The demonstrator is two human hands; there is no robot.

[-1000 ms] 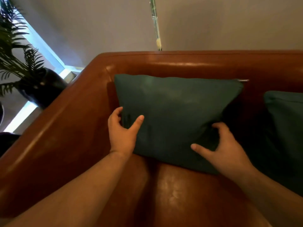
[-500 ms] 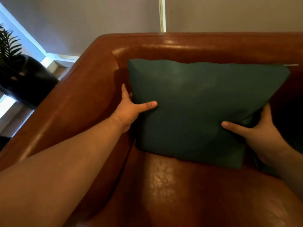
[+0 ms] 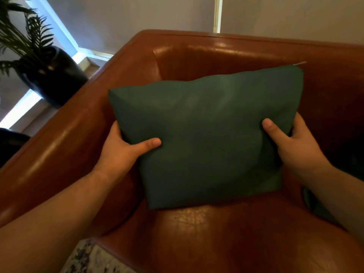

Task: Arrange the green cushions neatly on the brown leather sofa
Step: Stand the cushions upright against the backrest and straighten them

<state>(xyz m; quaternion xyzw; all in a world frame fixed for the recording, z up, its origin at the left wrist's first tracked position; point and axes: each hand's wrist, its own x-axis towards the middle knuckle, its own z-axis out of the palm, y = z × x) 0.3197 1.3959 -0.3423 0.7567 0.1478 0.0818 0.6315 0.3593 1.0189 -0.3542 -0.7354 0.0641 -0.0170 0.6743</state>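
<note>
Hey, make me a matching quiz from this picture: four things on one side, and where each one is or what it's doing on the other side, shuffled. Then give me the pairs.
1 green cushion
2 left hand
3 right hand
4 black plant pot

a beyond the arm of the brown sofa, upper left of view
b grips the cushion's right edge
c held between both hands
d grips the cushion's left edge

Pairs: 1-c, 2-d, 3-b, 4-a

Dim and soft, daylight from left, glare on sofa (image 3: 59,138), wide-angle edge warp
</note>
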